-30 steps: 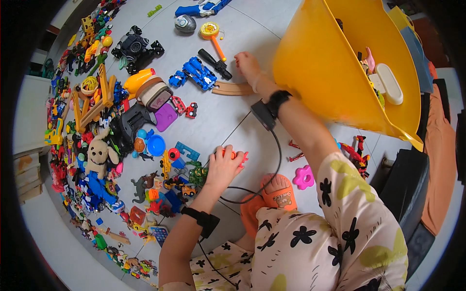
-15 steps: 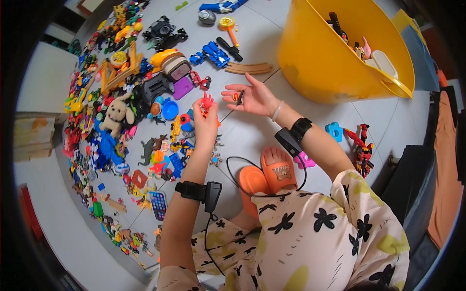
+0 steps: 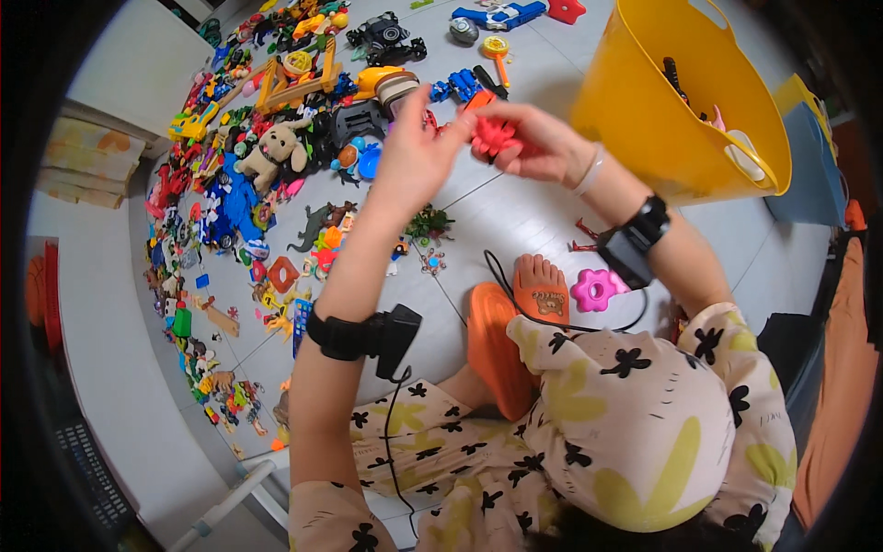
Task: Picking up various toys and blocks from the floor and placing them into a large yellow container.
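Observation:
My right hand (image 3: 543,145) is closed on a red spiky toy (image 3: 494,138), held up above the floor, with an orange piece (image 3: 477,101) just beyond it. My left hand (image 3: 416,155) is beside it, fingers apart and extended, with its thumb tip at the edge of the red and orange pieces. No object shows clearly in its grasp. Below lie a green toy cluster (image 3: 428,224), a pink flower-shaped toy (image 3: 596,290) and a red figure (image 3: 585,237), beside my feet in orange slippers (image 3: 497,354).
A big yellow tub (image 3: 658,143) with toys inside stands at right, beside a blue container (image 3: 809,179). Dense toys, including a plush dog (image 3: 274,156), spread along the left and back. A white ledge (image 3: 92,368) runs at left; cables hang from my wrists.
Both hands have risen toward the back and come together. The red toy that was in my left hand is now in my right, whose open palm has closed around it.

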The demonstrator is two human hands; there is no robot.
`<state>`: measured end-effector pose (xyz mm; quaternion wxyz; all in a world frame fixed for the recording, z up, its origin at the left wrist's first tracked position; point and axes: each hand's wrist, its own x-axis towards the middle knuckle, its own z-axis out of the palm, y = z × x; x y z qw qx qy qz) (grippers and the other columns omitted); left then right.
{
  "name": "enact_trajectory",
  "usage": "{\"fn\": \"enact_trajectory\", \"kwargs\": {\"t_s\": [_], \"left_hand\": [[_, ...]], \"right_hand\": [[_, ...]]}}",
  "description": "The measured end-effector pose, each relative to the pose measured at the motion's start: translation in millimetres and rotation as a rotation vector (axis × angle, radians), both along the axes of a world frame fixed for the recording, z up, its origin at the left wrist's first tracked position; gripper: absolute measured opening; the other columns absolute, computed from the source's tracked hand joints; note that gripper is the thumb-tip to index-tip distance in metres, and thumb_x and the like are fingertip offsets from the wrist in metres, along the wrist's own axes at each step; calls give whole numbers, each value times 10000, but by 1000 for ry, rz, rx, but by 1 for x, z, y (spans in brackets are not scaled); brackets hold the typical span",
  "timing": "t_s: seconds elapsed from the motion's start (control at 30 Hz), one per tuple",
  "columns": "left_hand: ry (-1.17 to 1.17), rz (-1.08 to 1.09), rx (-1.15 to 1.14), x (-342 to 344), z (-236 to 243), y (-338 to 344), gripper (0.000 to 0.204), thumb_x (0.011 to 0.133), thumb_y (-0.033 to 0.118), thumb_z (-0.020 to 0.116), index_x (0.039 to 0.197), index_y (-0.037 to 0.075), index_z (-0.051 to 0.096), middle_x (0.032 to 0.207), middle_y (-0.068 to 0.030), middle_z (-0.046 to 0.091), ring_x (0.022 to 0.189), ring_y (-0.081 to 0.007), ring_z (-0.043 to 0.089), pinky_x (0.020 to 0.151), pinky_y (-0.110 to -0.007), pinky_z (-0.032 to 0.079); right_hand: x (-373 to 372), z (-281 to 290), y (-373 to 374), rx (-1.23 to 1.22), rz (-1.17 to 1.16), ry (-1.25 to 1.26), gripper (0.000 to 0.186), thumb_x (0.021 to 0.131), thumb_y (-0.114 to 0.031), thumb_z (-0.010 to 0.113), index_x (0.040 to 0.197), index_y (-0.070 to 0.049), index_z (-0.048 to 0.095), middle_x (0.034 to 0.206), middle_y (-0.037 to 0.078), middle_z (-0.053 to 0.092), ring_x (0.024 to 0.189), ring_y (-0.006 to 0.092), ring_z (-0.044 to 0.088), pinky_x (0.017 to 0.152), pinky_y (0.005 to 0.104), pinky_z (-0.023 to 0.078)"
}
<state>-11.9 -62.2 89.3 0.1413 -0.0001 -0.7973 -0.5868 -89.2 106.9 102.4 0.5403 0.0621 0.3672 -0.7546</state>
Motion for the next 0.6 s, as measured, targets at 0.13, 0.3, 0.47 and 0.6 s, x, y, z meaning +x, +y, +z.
{"fn": "enact_trajectory", "kwargs": {"t_s": [0.13, 0.3, 0.47, 0.6], "left_hand": [[-140, 81, 61, 4, 0, -46, 652, 831, 327, 684, 1289, -57, 424, 1237, -246, 529, 1148, -292, 538, 963, -358, 428], [-428, 1, -381, 28, -127, -87, 807, 755, 379, 734, 1383, 34, 363, 1354, -269, 421, 1228, -404, 448, 985, -422, 409], [-536, -295, -1164, 53, -147, -3, 1084, 602, 437, 822, 1472, 224, 211, 1513, -220, 133, 1341, -510, 169, 969, -583, 378], [-654, -301, -1128, 74, -153, -15, 1094, 518, 369, 876, 1428, 283, 275, 1485, -219, 185, 1309, -511, 246, 951, -579, 422]], "right_hand": [[-11, 76, 41, -27, -119, 336, 274, 859, -192, 645, 1043, -6, 564, 923, 128, 579, 666, 109, 530, 398, 127, 360], [-55, 162, 130, 567, -545, 1618, 560, 804, -219, 700, 1303, -139, 457, 1204, 139, 552, 1074, 249, 572, 813, 312, 486], [-142, 125, 271, 1699, -79, 1992, 641, 866, -477, 603, 1371, -141, 394, 1240, 144, 532, 999, 246, 603, 771, 297, 541], [-89, 93, 201, 1527, -30, 1425, 788, 828, -658, 520, 1323, -51, 436, 1310, 182, 497, 1179, 348, 509, 850, 458, 505]]}}
